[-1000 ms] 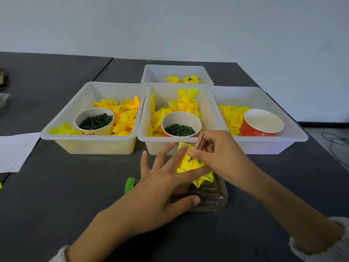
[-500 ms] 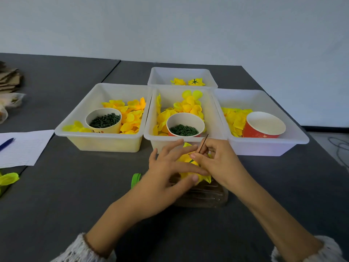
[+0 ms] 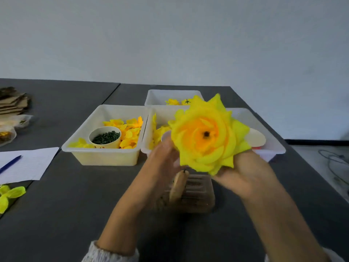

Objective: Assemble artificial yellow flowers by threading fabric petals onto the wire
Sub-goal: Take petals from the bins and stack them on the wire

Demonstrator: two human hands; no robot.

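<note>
Yellow fabric flower (image 3: 205, 135), fully layered, is held up above the dark worktop (image 3: 75, 205) before the near trays (image 3: 102, 154); right hand (image 3: 243, 174) grips it from beneath, left hand (image 3: 162, 163) touches its left edge, fingers blurred.

A flower (image 3: 205, 135) was held up between the left hand (image 3: 162, 163) and the right hand (image 3: 245, 173), above a clear container (image 3: 196, 193) lying on the table (image 3: 75, 214). Behind it stood a row of bins: the left bin (image 3: 105, 154) held a cup (image 3: 105, 137) with loose petals (image 3: 130, 129) beside it, the middle bin (image 3: 151, 129) and the right bin (image 3: 272, 144) sat partly hidden behind the flower, and a fourth bin (image 3: 162, 97) stood behind the middle one. At the left lay a sheet of paper (image 3: 28, 163) with a pen (image 3: 10, 164) on it, more petals in front of it, and stacked cardboard (image 3: 13, 103) farther back.
</note>
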